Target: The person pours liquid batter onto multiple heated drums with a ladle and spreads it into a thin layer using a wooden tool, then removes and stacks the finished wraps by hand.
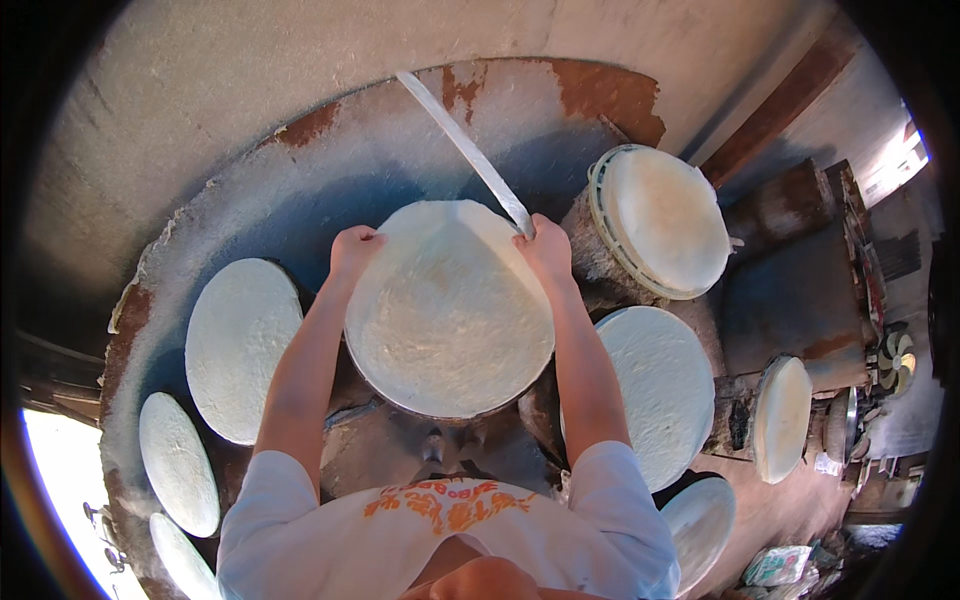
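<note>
Sheet (pixel 450 320), pale and round, lies on the griddle (pixel 465 416) before me, between my forearms. My left hand (pixel 357 250) pinches it at the griddle's far left edge; my right hand (pixel 546 247), at the far right edge, is closed on the white stick (pixel 465 151), and I cannot tell whether it grips the sheet too. More pale rounds (pixel 243 350) stand on either side.
</note>
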Motion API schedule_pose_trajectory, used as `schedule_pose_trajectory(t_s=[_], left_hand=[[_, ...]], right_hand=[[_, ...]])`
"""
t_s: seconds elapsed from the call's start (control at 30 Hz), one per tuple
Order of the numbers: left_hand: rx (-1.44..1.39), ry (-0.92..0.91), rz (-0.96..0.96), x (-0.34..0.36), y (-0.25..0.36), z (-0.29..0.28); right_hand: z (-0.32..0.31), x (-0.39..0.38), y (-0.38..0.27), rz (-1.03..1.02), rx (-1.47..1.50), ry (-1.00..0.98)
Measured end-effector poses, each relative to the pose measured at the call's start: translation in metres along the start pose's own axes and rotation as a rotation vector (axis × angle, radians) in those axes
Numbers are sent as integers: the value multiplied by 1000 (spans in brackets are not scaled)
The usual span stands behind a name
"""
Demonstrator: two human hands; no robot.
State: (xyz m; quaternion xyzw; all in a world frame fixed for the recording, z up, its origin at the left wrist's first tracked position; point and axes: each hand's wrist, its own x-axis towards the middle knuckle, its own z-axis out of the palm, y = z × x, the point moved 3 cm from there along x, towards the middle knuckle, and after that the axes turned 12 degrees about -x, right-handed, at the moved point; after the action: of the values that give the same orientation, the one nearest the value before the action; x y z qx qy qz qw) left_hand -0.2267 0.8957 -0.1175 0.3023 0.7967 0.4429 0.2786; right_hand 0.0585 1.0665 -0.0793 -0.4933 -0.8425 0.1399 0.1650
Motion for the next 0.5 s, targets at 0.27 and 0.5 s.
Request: schedule_pose_trajectory(t_s=[0.27, 0.5], left_hand=[[-161, 221, 302, -61, 24, -21], [-356, 255, 460, -135, 46, -40]], right_hand=[[-22, -43, -6, -85, 92, 296], [-46, -82, 37, 104, 757, 198]])
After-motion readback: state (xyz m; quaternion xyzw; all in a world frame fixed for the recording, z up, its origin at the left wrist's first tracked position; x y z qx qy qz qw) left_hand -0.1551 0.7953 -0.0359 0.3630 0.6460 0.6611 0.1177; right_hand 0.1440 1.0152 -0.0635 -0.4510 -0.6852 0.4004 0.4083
